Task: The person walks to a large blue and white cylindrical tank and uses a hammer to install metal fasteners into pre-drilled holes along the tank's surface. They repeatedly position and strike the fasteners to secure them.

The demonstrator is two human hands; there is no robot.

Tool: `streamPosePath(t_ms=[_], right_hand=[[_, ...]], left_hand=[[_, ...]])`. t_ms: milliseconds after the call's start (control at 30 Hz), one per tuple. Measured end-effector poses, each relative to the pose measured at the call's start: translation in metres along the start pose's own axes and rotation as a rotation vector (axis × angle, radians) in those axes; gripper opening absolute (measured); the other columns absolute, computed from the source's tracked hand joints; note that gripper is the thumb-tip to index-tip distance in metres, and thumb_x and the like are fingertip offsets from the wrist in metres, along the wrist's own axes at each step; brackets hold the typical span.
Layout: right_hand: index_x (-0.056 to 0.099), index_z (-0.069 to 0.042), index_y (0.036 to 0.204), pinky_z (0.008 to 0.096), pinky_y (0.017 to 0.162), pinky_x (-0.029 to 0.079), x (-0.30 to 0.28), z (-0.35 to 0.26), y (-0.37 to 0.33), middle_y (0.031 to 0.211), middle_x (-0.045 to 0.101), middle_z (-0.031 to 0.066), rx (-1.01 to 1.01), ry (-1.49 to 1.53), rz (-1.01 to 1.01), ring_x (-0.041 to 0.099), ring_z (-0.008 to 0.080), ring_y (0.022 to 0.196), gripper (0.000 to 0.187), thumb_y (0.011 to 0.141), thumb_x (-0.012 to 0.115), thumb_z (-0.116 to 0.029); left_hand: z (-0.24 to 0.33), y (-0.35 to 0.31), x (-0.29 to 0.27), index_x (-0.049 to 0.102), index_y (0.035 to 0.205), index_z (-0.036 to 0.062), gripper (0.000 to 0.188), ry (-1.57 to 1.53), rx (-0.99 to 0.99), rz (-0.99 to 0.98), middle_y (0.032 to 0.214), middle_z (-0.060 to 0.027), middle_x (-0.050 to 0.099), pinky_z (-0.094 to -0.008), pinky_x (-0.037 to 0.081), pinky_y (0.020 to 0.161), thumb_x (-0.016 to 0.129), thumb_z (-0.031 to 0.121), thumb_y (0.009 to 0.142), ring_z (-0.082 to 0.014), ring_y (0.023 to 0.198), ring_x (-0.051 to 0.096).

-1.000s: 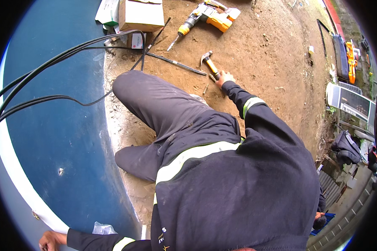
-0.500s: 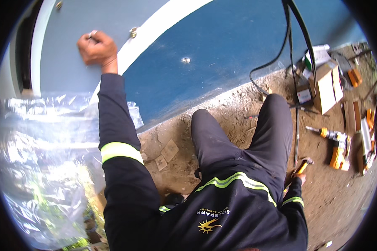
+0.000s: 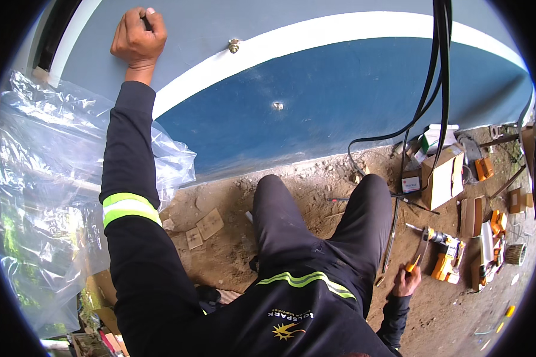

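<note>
Slightly blurred, an orange-yellow-handled hammer sits in the right hand.

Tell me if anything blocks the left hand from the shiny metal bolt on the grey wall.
Nothing visible does: in this view, only smooth grey painted wall shows between the curled bare left hand and the shiny metal bolt.

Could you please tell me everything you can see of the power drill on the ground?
The power drill is orange, black and pale, seemingly plastic and metal, with a slender bit fitted. It lies on the dirt beside the right hand, apparently untouched by it, the bit pointing toward the picture's left.
</note>
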State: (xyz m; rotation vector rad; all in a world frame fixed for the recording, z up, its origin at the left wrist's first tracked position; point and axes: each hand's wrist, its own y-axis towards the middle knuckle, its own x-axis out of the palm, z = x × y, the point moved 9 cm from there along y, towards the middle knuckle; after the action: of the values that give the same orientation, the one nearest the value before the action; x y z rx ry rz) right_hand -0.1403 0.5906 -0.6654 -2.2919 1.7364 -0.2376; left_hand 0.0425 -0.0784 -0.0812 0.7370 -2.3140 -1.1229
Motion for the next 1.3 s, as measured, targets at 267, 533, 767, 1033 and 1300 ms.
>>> streamPosePath(t_ms=[267, 533, 767, 1033, 1300], right_hand=[[0.058, 0.0, 0.093, 0.0452, 0.06, 0.043, 0.372, -0.302, -0.034, 0.079, 0.053, 0.0148, -1.227, -0.163, -0.802, 0.056, 0.0363, 0.07, 0.03, 0.086, 0.071, -0.026], [0.063, -0.001, 0.087, 0.0342, 0.058, 0.051, 0.489, -0.342, 0.002, 0.075, 0.062, 0.0144, -1.154, 0.152, -0.622, 0.066, 0.0318, 0.061, 0.021, 0.085, 0.076, -0.018], [0.054, -0.001, 0.091, 0.0437, 0.056, 0.046, 0.528, -0.342, 0.021, 0.071, 0.053, 0.0183, -1.34, -0.115, -0.465, 0.056, 0.0416, 0.06, 0.029, 0.089, 0.072, -0.025], [0.058, -0.002, 0.082, 0.0377, 0.055, 0.048, 0.519, -0.336, 0.019, 0.071, 0.057, 0.015, -1.291, 0.167, -0.485, 0.06, 0.035, 0.058, 0.021, 0.078, 0.076, -0.013], [0.057, -0.002, 0.084, 0.0402, 0.056, 0.049, 0.534, -0.337, 0.043, 0.073, 0.059, 0.0179, -1.169, -0.082, -0.449, 0.06, 0.0379, 0.059, 0.025, 0.08, 0.077, -0.017]], left_hand=[[0.005, -0.003, -0.008, 0.067, 0.081, 0.0145, 0.012, 0.0, -0.005, 0.081, 0.063, 0.0021, 0.064, -0.0303, 0.049, 0.048, 0.069, 0.022, 0.09, -0.02, 0.054, 0.064], [0.009, -0.003, -0.017, 0.055, 0.081, 0.0049, 0.016, -0.121, -0.111, 0.067, 0.064, -0.0141, 0.05, -0.0424, 0.041, 0.05, 0.059, 0.012, 0.095, -0.0348, 0.053, 0.053], [0.007, -0.003, -0.02, 0.054, 0.078, 0.005, 0.019, -0.145, -0.107, 0.132, 0.062, -0.013, 0.05, -0.0402, 0.04, 0.048, 0.059, 0.013, 0.095, -0.0328, 0.05, 0.052], [0.004, -0.006, -0.017, 0.054, 0.077, 0.0047, 0.021, -0.153, -0.098, 0.156, 0.062, -0.0126, 0.05, -0.0394, 0.04, 0.047, 0.059, 0.013, 0.095, -0.0319, 0.049, 0.052], [0.004, -0.01, -0.012, 0.052, 0.076, 0.0066, 0.022, -0.135, -0.062, 0.165, 0.06, -0.0074, 0.046, -0.034, 0.036, 0.045, 0.058, 0.014, 0.096, -0.0206, 0.047, 0.044]])
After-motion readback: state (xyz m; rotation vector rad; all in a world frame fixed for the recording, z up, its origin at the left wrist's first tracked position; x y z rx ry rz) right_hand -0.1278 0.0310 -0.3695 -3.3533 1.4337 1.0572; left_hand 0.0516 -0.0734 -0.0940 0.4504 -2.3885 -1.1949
